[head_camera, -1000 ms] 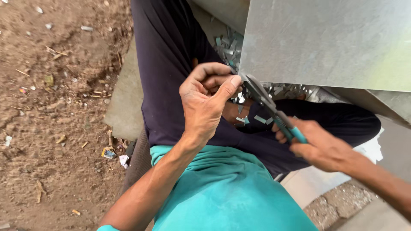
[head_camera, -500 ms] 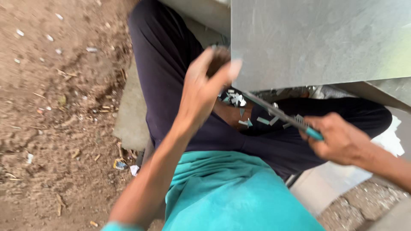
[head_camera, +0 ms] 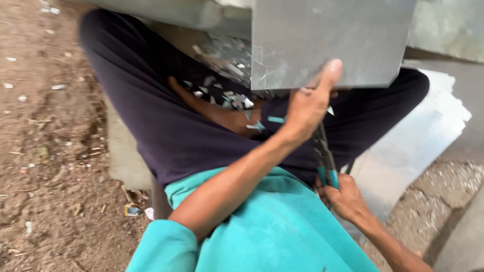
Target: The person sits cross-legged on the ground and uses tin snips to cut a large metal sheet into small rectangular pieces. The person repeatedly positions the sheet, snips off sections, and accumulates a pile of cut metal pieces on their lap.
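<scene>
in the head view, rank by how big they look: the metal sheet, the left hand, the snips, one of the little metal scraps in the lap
1. metal sheet, by far the largest
2. left hand, though it is nearer the camera
3. snips, partly hidden by both hands, so unsure against the left hand
4. metal scrap, the smallest

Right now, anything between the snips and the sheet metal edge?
The left hand grips the metal sheet at its lower edge, directly above the snips that the right hand holds. Blades hidden behind it.

We note one small crumpled wrapper (head_camera: 132, 210), yellow and blue, on the dirt ground (head_camera: 45, 151) beside the stone slab (head_camera: 123, 161); no labels, signs, screens.
</scene>
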